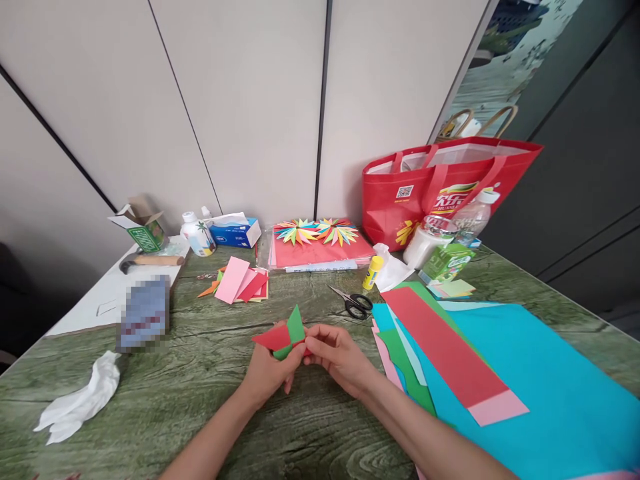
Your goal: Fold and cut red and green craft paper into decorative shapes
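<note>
Between my two hands, above the near middle of the table, is a folded red and green paper piece point(296, 327) with pointed ends. My left hand point(270, 373) grips its lower part, thumb on top. My right hand point(335, 353) pinches its right side with thumb and fingertips, partly hiding a red portion. Beyond my hands lie black-handled scissors point(357, 306) and a yellow glue stick point(373, 273). A stack of small pink and red paper rectangles point(240, 280) sits to the left of them, with folded orange and green pieces beside it.
At right lie large blue sheets point(525, 373) with a red strip point(445, 347) on top. Two colourful paper stars point(316, 232) rest on a packet at the back. A red bag point(400, 193), tissue box point(235, 231), hammer point(155, 261) and crumpled tissue point(83, 400) stand or lie around.
</note>
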Demonstrator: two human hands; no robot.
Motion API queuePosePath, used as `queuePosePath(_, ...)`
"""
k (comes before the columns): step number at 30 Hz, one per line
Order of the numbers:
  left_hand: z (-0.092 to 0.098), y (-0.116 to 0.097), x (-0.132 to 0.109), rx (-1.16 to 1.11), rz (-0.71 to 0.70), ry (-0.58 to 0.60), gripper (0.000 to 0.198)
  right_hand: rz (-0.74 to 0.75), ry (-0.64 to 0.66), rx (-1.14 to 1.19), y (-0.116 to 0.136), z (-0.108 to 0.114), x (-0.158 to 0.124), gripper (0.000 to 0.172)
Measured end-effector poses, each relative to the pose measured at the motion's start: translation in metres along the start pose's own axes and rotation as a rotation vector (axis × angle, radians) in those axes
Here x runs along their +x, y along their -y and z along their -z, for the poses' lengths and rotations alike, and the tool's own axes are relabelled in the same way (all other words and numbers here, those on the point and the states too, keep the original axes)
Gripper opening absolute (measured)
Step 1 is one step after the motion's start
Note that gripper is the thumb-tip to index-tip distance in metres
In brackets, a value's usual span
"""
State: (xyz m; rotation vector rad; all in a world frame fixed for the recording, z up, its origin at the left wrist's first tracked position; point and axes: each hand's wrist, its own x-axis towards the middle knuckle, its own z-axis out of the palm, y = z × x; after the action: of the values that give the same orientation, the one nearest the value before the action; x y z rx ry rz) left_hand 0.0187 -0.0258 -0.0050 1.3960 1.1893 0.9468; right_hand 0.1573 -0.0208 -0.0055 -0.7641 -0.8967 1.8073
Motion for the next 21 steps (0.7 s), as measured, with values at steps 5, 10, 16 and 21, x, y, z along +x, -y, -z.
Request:
queuePosePath(5,0.007,0.000,0.004,0.289,-0.413,-0.028,0.017,0.121,-0.037,-0.224,-0.007,0.000,-0.002,0.029)
queuePosePath(10,0.003,0.002,0.001,0.196,-0.281,-0.027,0.020,0.206,-0.190,-0.369,-0.015,-0.003,-0.004,0.027)
queuePosePath(16,-0.003,0.000,0.002,-0.428,0.176,-0.035,0.043,0.155,0.051,-0.233,0.003,-0.001,-0.002,0.023)
queuePosePath(21,-0.001,0.000,0.002,-0.477,0.123,0.066,0.050,0.175,-0.038,-0.218,0.006,0.000,-0.002,0.020)
